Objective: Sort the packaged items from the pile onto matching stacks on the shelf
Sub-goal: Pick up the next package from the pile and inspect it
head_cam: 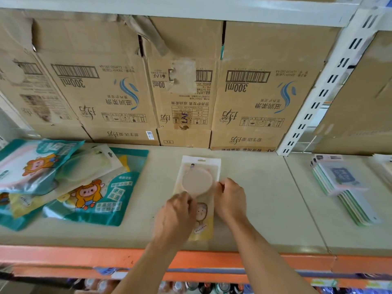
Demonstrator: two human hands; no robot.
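Presently the left hand (178,211) and right hand (230,198) pinch the sides of the pink-disc packet (198,179) on the shelf (261,209), where an uneven release could skew it toward the pile (91,198) at nine o'clock.

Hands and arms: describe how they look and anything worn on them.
The left hand and right hand are bare: no gloves, and no rings that show. The left forearm and right forearm are uncovered down to the picture's lower edge, with no sleeve, watch or bracelet in view.
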